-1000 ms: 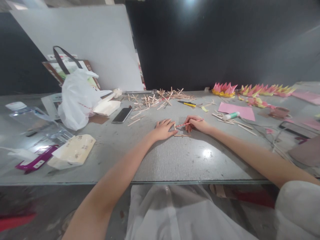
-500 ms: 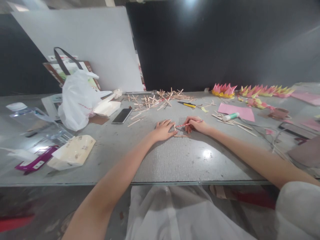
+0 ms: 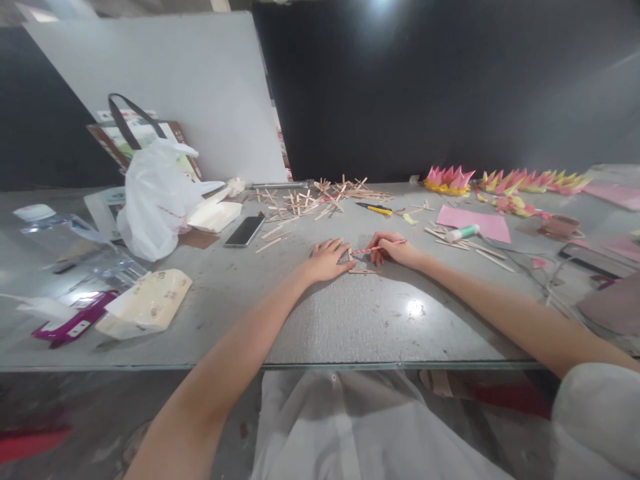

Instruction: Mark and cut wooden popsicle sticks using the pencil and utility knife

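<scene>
My right hand (image 3: 387, 249) is closed around a red-and-white striped pencil (image 3: 366, 251). The pencil's tip points left and meets a short wooden stick (image 3: 350, 255) standing crosswise on the table. Flat on the tabletop, my left hand (image 3: 329, 259) has its fingers stretched out, with the fingertips and thumb against that short stick. Part of the stick is hidden under the fingers. Just below both hands lies another wooden stick (image 3: 363, 271), set sideways.
Behind the hands is a heap of wooden sticks (image 3: 320, 200), with a yellow-black cutter (image 3: 375, 209) beside it. A phone (image 3: 245, 231), white plastic bag (image 3: 150, 200) and tissue pack (image 3: 150, 303) are left. Pink paper (image 3: 473, 223), a glue stick (image 3: 463, 233) and paper flowers (image 3: 449, 180) are right.
</scene>
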Demonstrator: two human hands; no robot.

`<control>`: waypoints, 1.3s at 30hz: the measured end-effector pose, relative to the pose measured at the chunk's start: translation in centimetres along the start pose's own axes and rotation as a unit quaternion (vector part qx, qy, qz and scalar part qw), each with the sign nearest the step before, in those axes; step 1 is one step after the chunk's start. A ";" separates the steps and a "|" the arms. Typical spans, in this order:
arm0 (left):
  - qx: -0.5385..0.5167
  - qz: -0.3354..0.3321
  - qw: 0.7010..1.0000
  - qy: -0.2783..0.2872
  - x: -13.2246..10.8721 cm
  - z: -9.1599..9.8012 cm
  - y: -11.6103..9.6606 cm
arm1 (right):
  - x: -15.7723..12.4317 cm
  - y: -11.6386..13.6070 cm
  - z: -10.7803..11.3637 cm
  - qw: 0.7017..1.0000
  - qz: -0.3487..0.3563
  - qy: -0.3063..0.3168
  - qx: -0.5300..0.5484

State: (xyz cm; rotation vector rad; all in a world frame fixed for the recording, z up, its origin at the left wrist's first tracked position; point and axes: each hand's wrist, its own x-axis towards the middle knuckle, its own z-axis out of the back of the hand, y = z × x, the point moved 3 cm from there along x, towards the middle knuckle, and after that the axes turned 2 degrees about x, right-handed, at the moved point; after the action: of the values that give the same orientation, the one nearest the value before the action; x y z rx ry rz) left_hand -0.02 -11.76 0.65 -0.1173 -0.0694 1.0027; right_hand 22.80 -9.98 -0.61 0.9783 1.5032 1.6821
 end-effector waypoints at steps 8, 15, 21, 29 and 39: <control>0.002 0.003 1.000 -0.003 0.0 -0.1 0.1 | -0.1 0.3 -0.2 1.000 0.001 0.008 -0.005; 0.004 0.004 1.000 -0.003 -0.1 0.0 0.0 | 0.0 0.1 -0.1 1.000 -0.007 0.009 0.005; 0.003 0.005 1.000 -0.001 -0.1 0.1 -0.1 | -0.1 0.3 -0.2 1.000 -0.001 -0.002 -0.001; 0.008 0.004 1.000 -0.001 -0.1 0.1 -0.1 | -0.2 0.5 -0.3 1.000 -0.002 -0.008 -0.017; 0.009 0.013 1.000 0.000 -0.2 0.3 -0.3 | -0.1 0.4 -0.3 1.000 0.004 -0.010 -0.012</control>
State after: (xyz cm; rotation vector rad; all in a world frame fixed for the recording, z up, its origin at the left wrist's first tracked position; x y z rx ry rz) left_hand 0.07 -12.08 0.94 -0.1012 -0.0583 1.0282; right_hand 22.55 -10.24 -0.23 0.9874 1.4649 1.6861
